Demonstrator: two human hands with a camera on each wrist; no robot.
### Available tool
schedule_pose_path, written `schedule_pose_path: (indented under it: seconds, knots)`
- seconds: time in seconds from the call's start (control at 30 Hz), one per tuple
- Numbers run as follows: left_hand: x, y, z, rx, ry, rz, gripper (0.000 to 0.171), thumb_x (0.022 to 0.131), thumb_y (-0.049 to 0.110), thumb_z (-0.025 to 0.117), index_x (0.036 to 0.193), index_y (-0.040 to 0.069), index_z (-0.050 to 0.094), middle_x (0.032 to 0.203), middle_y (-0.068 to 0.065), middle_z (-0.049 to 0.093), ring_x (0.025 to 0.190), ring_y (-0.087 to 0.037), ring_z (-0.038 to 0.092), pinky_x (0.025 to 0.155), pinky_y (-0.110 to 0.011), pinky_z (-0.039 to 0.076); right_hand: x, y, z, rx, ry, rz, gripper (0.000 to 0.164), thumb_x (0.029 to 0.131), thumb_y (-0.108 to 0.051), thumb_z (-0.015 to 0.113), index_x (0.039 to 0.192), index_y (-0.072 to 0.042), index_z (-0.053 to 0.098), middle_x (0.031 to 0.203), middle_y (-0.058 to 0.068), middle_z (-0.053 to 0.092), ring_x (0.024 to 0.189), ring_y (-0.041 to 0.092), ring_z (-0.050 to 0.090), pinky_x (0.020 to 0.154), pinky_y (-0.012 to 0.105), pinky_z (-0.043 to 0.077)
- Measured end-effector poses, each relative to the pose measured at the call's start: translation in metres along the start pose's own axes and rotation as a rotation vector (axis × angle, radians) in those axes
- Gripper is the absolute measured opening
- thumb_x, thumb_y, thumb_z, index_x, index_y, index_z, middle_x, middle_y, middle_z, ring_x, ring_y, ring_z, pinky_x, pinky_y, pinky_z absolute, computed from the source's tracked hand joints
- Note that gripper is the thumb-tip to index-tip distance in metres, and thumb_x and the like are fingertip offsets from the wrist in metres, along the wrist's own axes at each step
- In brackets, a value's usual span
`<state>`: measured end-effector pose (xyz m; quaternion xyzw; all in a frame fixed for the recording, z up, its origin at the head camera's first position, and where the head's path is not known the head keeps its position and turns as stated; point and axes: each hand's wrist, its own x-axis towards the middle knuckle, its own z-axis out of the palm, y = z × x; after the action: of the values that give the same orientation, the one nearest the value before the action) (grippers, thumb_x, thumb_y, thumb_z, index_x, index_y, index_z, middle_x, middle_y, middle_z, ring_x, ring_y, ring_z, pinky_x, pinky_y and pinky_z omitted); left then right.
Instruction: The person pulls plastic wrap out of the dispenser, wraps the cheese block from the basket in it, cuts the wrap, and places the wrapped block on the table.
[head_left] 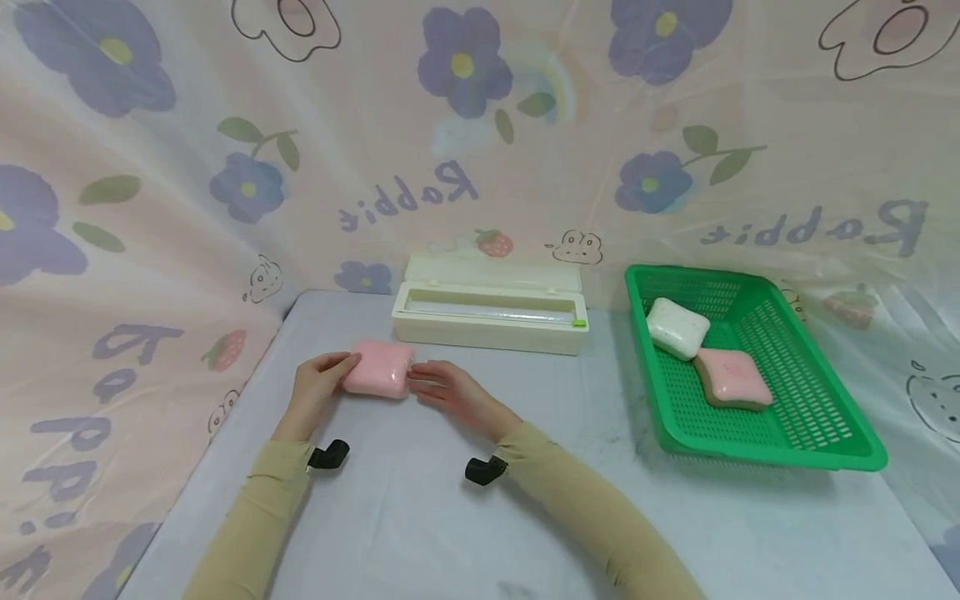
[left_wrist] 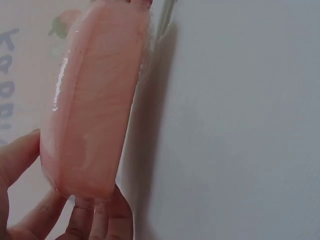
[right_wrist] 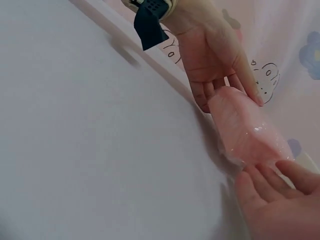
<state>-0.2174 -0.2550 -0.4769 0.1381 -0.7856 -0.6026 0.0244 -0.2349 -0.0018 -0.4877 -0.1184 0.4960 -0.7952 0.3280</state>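
Observation:
A pink, square, cushion-like block (head_left: 380,368) is covered in clear, shiny plastic film. My left hand (head_left: 315,387) grips its left side, thumb on top and fingers beneath. In the left wrist view the pink block (left_wrist: 95,105) stands on edge to the camera, its shadow on the table beside it. On the opposite side, the fingertips of my right hand (head_left: 467,398) touch the film edge, with the fingers fairly straight. The right wrist view shows the film crinkled along the side of the pink block (right_wrist: 250,127) near those fingertips.
Behind the hands stands a cream cling film dispenser (head_left: 491,333), lid raised, with a film roll inside and a green slider. At right, a green plastic basket (head_left: 810,454) holds a white block (head_left: 677,327) and a pink block with a brown base (head_left: 735,377). A patterned cloth hangs behind.

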Motion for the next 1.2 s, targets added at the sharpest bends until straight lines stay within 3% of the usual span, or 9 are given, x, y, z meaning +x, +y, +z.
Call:
schedule_pose_path:
  seconds: [0.3,0.57,0.77,1.03,1.2]
  knots:
    - [0.006,-0.002,-0.014,-0.022,0.118,0.024,0.05,0.088,0.034,0.071,0.12,-0.002,0.061,0.088,0.008,0.063,0.075,-0.001,0.053,0.064,-0.014,0.048,0.021,0.012,0.02,0.149,-0.017,0.003,0.067,0.099,-0.039,0.034,0.145,0.009,0.027,0.149,0.021,0.032,0.137,0.032,0.031,0.114,0.042,0.024]
    - [0.011,-0.002,-0.015,-0.001,0.211,0.057,0.042,0.088,0.029,0.071,0.115,-0.001,0.064,0.08,0.014,0.063,0.075,0.003,0.056,0.063,-0.01,0.046,0.03,0.015,0.026,0.211,-0.012,-0.032,0.07,0.099,-0.045,0.033,0.147,0.006,0.024,0.15,0.018,0.032,0.138,0.03,0.03,0.115,0.042,0.022]
    - [0.013,-0.002,-0.014,0.021,0.213,0.055,0.04,0.09,0.028,0.069,0.116,-0.002,0.064,0.083,0.012,0.064,0.077,0.004,0.055,0.066,-0.01,0.046,0.032,0.014,0.024,0.198,-0.018,-0.053,0.073,0.099,-0.049,0.029,0.148,0.004,0.022,0.152,0.016,0.029,0.139,0.029,0.028,0.115,0.04,0.021]
    - [0.015,-0.003,-0.014,0.046,0.189,0.056,0.039,0.092,0.027,0.066,0.119,-0.002,0.063,0.106,-0.008,0.067,0.081,0.004,0.056,0.07,-0.011,0.047,0.035,0.012,0.02,0.183,-0.02,-0.015,0.075,0.098,-0.052,0.029,0.15,0.002,0.02,0.153,0.013,0.028,0.14,0.025,0.027,0.115,0.037,0.021]
    - [0.017,-0.004,-0.015,0.026,0.181,0.067,0.039,0.092,0.025,0.066,0.119,-0.003,0.063,0.105,-0.008,0.067,0.08,0.004,0.057,0.068,-0.01,0.048,0.033,0.012,0.018,0.156,-0.049,-0.005,0.076,0.098,-0.054,0.028,0.15,0.001,0.019,0.154,0.013,0.026,0.141,0.027,0.024,0.116,0.038,0.019]
